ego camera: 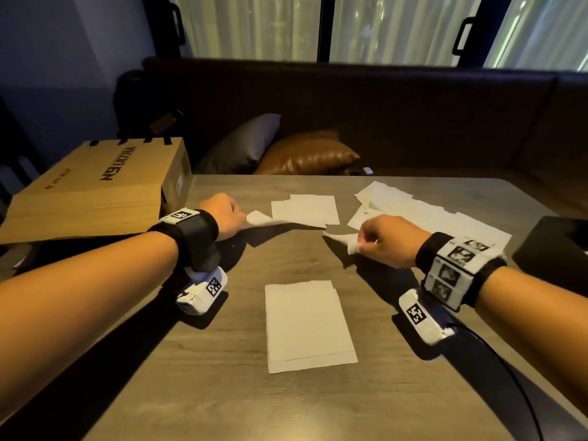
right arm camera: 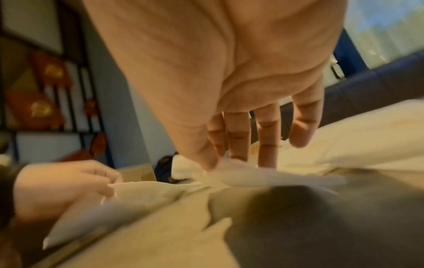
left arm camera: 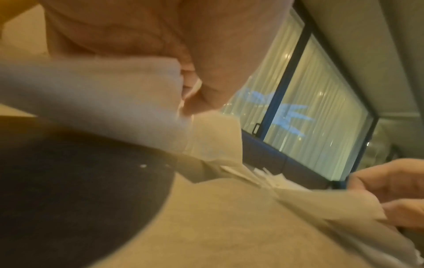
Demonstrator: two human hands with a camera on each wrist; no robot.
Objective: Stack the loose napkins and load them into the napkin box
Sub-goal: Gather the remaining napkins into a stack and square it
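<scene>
So far: small stack squared near table edge — left hand and right hand each pinch one napkin; loose napkins remain — box unloaded.

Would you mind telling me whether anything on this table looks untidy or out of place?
Yes: the napkins are scattered. A loose heap lies askew at the far right, another few overlap unevenly mid-table, and only the near stack looks fairly squared. Each hand, left and right, pinches a napkin.
</scene>
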